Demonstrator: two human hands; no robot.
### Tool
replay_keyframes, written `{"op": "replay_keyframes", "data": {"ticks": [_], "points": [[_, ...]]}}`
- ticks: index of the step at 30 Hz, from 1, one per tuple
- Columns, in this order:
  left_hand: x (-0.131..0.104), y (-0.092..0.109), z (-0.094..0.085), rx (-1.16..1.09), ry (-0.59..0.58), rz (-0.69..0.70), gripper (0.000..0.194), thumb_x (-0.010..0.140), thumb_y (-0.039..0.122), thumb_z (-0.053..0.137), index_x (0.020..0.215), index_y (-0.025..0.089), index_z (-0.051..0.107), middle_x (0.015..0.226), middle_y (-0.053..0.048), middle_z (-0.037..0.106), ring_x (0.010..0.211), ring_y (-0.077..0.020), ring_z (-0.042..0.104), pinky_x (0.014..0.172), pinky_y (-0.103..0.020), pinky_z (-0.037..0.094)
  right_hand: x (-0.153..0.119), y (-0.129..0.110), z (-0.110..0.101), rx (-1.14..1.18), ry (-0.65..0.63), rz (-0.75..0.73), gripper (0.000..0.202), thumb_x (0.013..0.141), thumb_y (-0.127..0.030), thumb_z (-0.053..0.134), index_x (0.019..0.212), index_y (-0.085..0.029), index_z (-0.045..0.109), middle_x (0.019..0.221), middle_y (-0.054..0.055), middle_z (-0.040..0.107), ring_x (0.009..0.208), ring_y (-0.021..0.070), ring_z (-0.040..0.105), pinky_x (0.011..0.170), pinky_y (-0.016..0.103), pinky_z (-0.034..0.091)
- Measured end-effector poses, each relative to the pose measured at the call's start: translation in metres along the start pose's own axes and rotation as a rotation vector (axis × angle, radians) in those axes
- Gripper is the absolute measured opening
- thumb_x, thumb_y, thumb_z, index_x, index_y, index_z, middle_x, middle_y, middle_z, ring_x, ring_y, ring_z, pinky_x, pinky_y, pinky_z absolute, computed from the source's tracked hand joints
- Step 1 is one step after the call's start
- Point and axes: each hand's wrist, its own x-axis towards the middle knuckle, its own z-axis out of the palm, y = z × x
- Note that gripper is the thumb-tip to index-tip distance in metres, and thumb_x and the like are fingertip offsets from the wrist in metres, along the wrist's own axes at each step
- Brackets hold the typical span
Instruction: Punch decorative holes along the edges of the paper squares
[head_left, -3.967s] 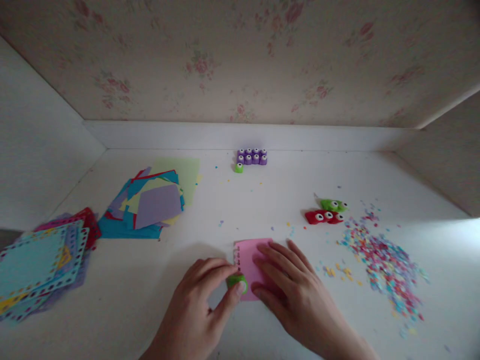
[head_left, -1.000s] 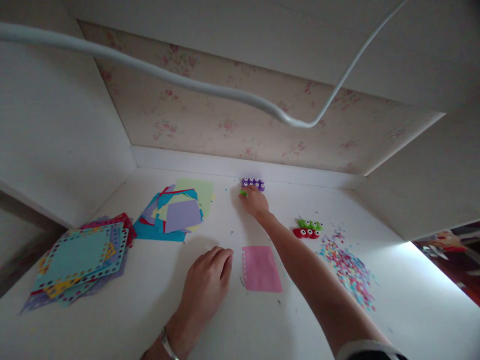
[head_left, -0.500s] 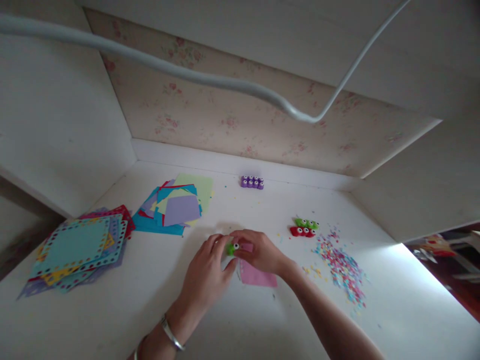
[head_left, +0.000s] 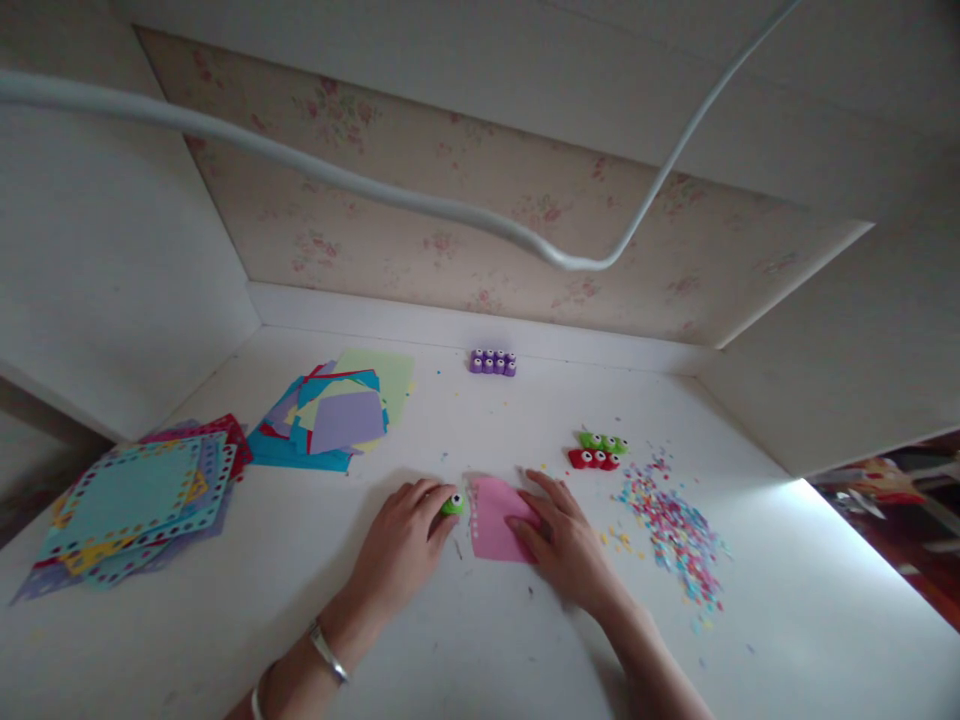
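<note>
My left hand [head_left: 401, 535] is closed on a small green punch with an eye [head_left: 452, 503], held at the table top just left of a pink paper sheet [head_left: 491, 520]. A row of punched holes runs along the sheet's left edge. My right hand [head_left: 566, 540] has its fingers apart and rests on the right side of the pink sheet, with the thumb on the paper. Farther right stand a row of green punches [head_left: 604, 442] and a row of red punches [head_left: 594, 459], side by side.
Purple punches [head_left: 493, 362] stand near the back wall. Coloured paper sheets [head_left: 346, 420] lie at the left back, and a stack of hole-edged sheets [head_left: 135, 490] at the far left. Confetti [head_left: 679, 530] is scattered on the right. A white cable [head_left: 420, 205] hangs across the top.
My hands have moved apart. My left hand has drawn the green punch left, off the paper, and my right hand has shifted right and down, spreading its fingers over the sheet.
</note>
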Motion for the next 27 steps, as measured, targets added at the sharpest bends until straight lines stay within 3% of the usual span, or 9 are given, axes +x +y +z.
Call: {"op": "replay_keyframes", "data": {"ticks": [2,4,6,8,11,27], "points": [[0.0,-0.001,-0.001,-0.072,0.024,-0.013,0.024,0.089,0.015,0.062,0.112,0.023,0.063,0.106,-0.005,0.07,0.099,-0.0226,0.067,0.09,-0.041,0.055,0.0,-0.005,0.0,0.209,0.046,0.09,0.029,0.089,-0.044,0.061,0.11,-0.027,0.07,0.135,0.011,0.06,0.118,0.0308,0.061,0.102,0.052,0.049],[-0.001,-0.003,0.0,-0.159,0.028,-0.047,0.025,0.09,0.016,0.061,0.114,0.023,0.063,0.105,-0.004,0.072,0.096,-0.0201,0.069,0.087,-0.036,0.057,0.001,-0.012,0.0,0.508,0.075,0.245,0.038,0.086,-0.048,0.065,0.118,-0.027,0.065,0.122,0.01,0.067,0.094,0.0267,0.071,0.079,0.044,0.06],[-0.002,-0.005,0.001,-0.217,0.007,-0.082,0.027,0.09,0.017,0.061,0.117,0.024,0.062,0.104,-0.004,0.072,0.093,-0.0182,0.07,0.083,-0.031,0.059,0.001,-0.019,0.0,0.793,0.096,0.412,0.058,0.08,-0.052,0.071,0.129,-0.028,0.054,0.105,0.008,0.073,0.073,0.0222,0.072,0.061,0.036,0.059],[-0.003,-0.006,0.003,-0.222,-0.018,-0.097,0.029,0.09,0.018,0.062,0.118,0.024,0.063,0.103,-0.004,0.073,0.091,-0.0181,0.071,0.08,-0.03,0.059,0.001,-0.025,0.0,0.953,0.128,0.513,0.075,0.074,-0.054,0.076,0.138,-0.028,0.045,0.091,0.004,0.074,0.065,0.0205,0.071,0.054,0.031,0.057],[-0.003,-0.005,0.004,-0.186,-0.039,-0.087,0.029,0.09,0.018,0.064,0.118,0.024,0.064,0.101,-0.004,0.073,0.09,-0.0191,0.071,0.079,-0.031,0.059,0.003,-0.028,0.0,1.004,0.16,0.536,0.085,0.07,-0.053,0.08,0.141,-0.027,0.041,0.086,0.003,0.073,0.065,0.0211,0.071,0.054,0.031,0.057],[-0.002,0.0,0.002,-0.13,-0.043,0.01,0.028,0.09,0.019,0.065,0.118,0.024,0.064,0.1,-0.004,0.073,0.091,-0.0207,0.07,0.081,-0.036,0.059,0.003,-0.023,0.007,0.986,0.15,0.525,0.078,0.074,-0.054,0.077,0.138,-0.027,0.042,0.098,0.007,0.074,0.064,0.0208,0.071,0.052,0.031,0.057]]}}
